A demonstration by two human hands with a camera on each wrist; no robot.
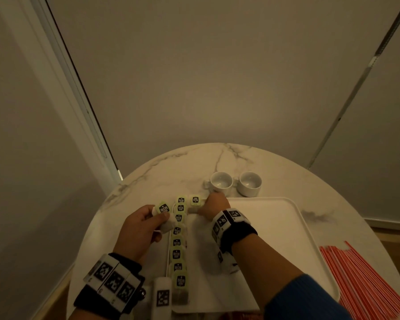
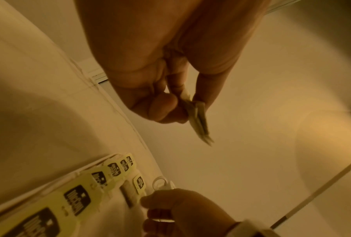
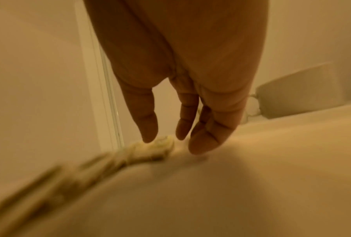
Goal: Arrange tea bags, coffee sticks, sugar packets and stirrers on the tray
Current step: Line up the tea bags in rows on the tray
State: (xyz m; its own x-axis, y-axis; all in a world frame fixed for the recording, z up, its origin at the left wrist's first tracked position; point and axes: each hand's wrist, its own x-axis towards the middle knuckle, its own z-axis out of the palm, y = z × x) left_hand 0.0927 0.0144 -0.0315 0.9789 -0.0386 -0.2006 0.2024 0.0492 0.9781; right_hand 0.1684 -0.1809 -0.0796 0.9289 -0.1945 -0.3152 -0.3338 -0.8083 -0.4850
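A white tray (image 1: 275, 227) lies on the round marble table (image 1: 162, 172). Several tea bags (image 1: 177, 242) with pale green tags lie in a column along the tray's left edge, and one more tea bag (image 1: 195, 200) lies across its far left corner. My left hand (image 1: 146, 225) hovers just left of the tray and pinches a small stack of tea bags (image 2: 199, 118) between thumb and fingers. My right hand (image 1: 214, 205) is at the far left corner, fingers straight, fingertips (image 3: 148, 134) touching the corner tea bag (image 3: 152, 149).
Two white cups (image 1: 236, 183) stand just beyond the tray. A fan of red and white stirrers (image 1: 360, 282) lies on the table at the right. A white marker block (image 1: 163, 296) stands at the near left of the tray. Walls close in behind.
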